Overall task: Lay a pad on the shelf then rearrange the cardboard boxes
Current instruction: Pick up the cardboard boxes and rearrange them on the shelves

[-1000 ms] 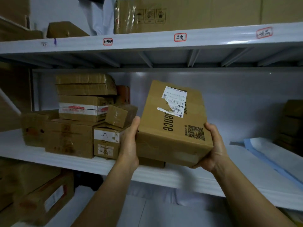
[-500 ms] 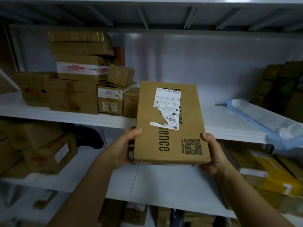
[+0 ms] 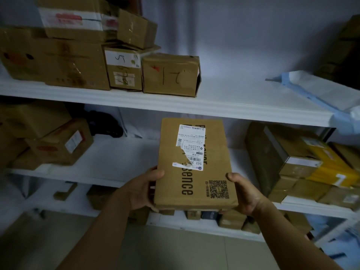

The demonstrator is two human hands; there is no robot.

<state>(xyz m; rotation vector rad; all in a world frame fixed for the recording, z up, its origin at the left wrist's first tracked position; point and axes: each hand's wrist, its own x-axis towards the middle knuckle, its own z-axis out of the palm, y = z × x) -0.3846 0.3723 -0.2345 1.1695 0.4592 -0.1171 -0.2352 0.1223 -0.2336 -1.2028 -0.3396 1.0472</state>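
Box in my grip: flat cardboard box (image 3: 194, 164), held between both my hands in front of the lower shelf (image 3: 109, 164), long side running from 6 to 12 o'clock, torn shipping label (image 3: 190, 147) and QR code facing up.
Left hand (image 3: 142, 190): clamped on the box's near left edge at about 8 o'clock, thumb lying on the top face.
Right hand (image 3: 243, 193): clamped on the near right edge at about 4 o'clock, thumb on top beside the QR code.
Pad (image 3: 319, 92): white and blue, lying on the upper shelf (image 3: 224, 106) at 2 o'clock of the box, well apart.
Other boxes: box marked 5 (image 3: 122, 69) and box with a red mark (image 3: 169, 75) stand side by side on the upper shelf at 11 o'clock.
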